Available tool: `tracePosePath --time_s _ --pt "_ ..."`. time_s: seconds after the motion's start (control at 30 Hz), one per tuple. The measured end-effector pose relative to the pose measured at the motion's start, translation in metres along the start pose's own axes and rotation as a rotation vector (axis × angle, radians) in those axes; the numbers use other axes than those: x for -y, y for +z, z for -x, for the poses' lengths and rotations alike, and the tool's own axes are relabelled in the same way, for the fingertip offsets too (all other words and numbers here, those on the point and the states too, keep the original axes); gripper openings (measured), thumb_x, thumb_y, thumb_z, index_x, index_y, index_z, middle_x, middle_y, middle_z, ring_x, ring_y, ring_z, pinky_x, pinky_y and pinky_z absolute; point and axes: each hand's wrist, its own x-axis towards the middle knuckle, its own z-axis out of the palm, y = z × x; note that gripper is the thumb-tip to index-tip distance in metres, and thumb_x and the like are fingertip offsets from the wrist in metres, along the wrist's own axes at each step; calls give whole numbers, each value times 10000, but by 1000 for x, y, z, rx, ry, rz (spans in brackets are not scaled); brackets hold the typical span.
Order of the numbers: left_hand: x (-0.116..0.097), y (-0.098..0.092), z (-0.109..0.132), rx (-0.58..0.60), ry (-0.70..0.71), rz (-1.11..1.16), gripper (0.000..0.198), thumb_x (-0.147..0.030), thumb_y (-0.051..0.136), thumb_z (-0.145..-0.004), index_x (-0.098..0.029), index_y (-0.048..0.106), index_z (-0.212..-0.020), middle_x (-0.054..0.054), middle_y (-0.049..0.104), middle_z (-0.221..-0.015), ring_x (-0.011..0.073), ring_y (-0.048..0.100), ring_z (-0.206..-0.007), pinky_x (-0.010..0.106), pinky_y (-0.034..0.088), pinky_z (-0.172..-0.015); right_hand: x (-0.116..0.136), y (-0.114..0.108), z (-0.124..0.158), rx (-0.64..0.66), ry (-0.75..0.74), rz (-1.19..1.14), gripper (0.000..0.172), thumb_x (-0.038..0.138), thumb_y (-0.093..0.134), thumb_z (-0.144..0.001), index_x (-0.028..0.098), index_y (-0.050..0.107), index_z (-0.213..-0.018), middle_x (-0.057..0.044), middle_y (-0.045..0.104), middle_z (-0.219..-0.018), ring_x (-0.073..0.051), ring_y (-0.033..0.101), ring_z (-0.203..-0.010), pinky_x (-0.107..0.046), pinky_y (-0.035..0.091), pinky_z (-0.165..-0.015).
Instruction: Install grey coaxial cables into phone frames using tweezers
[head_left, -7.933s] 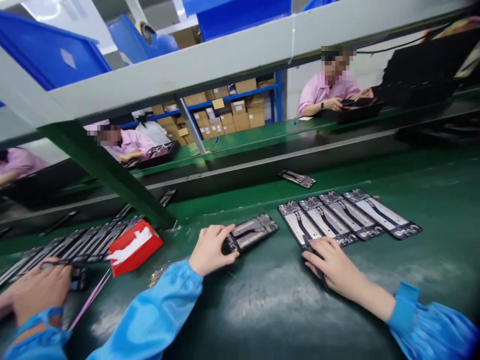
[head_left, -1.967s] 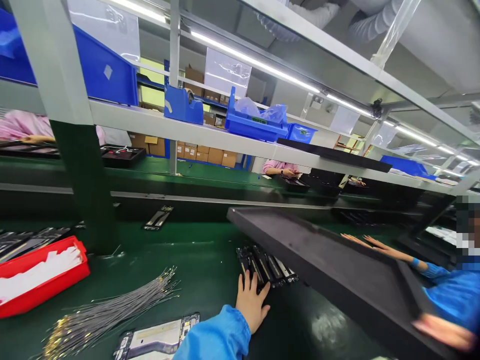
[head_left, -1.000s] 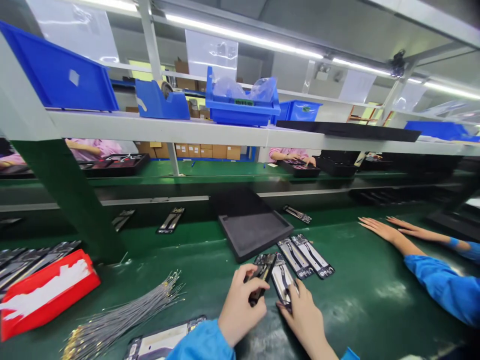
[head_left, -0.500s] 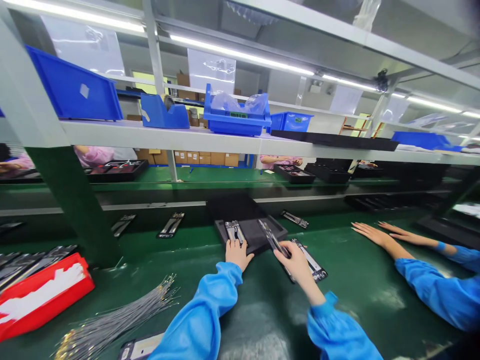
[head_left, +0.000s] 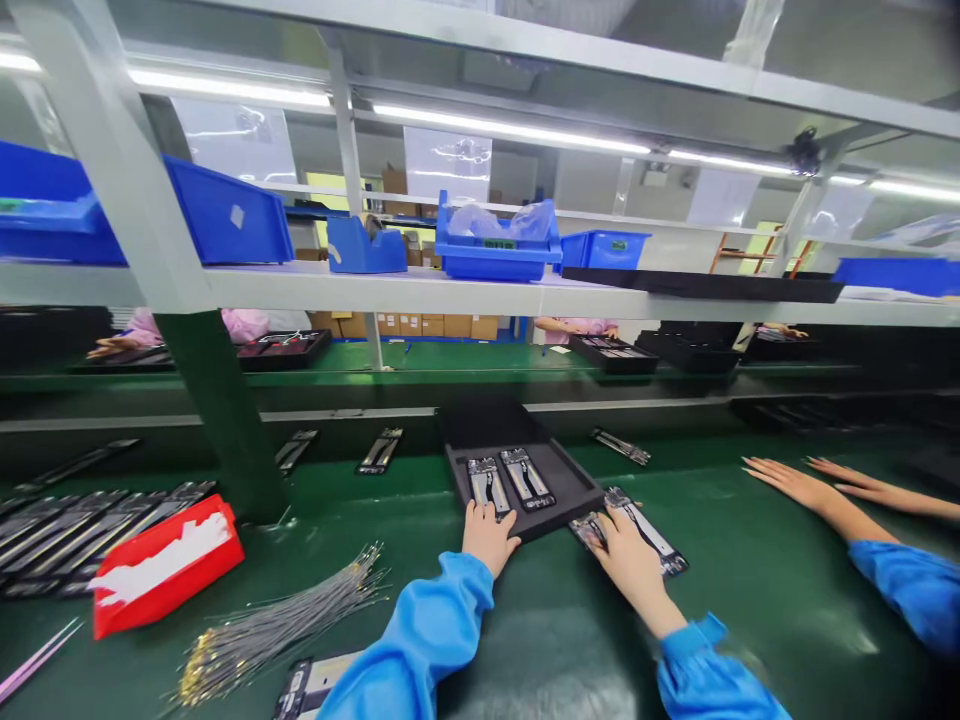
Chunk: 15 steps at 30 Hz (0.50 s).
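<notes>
My left hand [head_left: 489, 538] is at the front wall of a black tray [head_left: 574, 482], fingers closed over the rim and fingertips at the lower end of a phone frame [head_left: 486, 484]. A second phone frame [head_left: 527, 476] lies to its right in the tray. Right of the tray, my right hand [head_left: 631, 560] pinches another phone frame [head_left: 587, 532] low on the table, partly hiding it. Beside that hand lies one more phone frame [head_left: 654, 535], flat on the green surface.
A bundle of thin grey cables [head_left: 292, 625] and a red bin [head_left: 169, 565] are on the left, with several phone frames [head_left: 90, 540] behind. Pink tweezers [head_left: 34, 665] lie at the left edge. A co-worker's hands [head_left: 799, 490] rest on the right. A shelf [head_left: 390, 292] spans above.
The phone frame my right hand held over the tray now lies in it. That hand has moved down and right to another one. My left hand stays at the tray; the view has turned left.
</notes>
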Motion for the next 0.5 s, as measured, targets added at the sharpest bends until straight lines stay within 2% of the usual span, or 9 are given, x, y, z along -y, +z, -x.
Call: tracePosePath --time_s 0.07,0.13,0.27,0.37,0.5 --pt "-3 0 8 -9 2 3 457 -480 504 -810 -312 489 -1234 112 501 -1237 311 418 -1166 497 182 -1033 -13 4 35 46 9 31 361 268 513 -757 103 599 -1066 -178 537 -1200 -295 483 -1125 -392 423 -903" --pt "-6 -1 17 -10 14 7 457 -459 508 -814 -295 487 -1241 126 491 -1249 318 403 -1181 501 175 -1038 -21 9 70 70 4 44 402 344 509 -761 143 592 -1100 -137 531 -1230 -280 468 -1150 -360 469 -856" --pt "-12 -4 46 9 68 2 467 -474 540 -790 -315 498 -1226 114 501 -1247 323 414 -1179 501 203 -1033 -33 12 125 48 10 25 393 378 455 -771 207 591 -1097 -98 522 -1239 -245 503 -1114 -305 530 -722" --pt "-16 -5 75 28 94 -54 504 -489 559 -771 -307 489 -1236 130 513 -1230 333 437 -1159 504 242 -1011 -42 -6 147 56 6 -35 395 333 503 -698 249 597 -1072 -62 525 -1228 -226 543 -1061 -290 524 -747" --pt "-20 -14 100 76 59 -97 572 -476 611 -736 -289 466 -1257 156 564 -1137 318 500 -1069 500 310 -951 -57 -49 156 141 67 -152 452 275 551 -596 299 608 -1044 -21 584 -1134 -228 572 -1005 -293 498 -802"
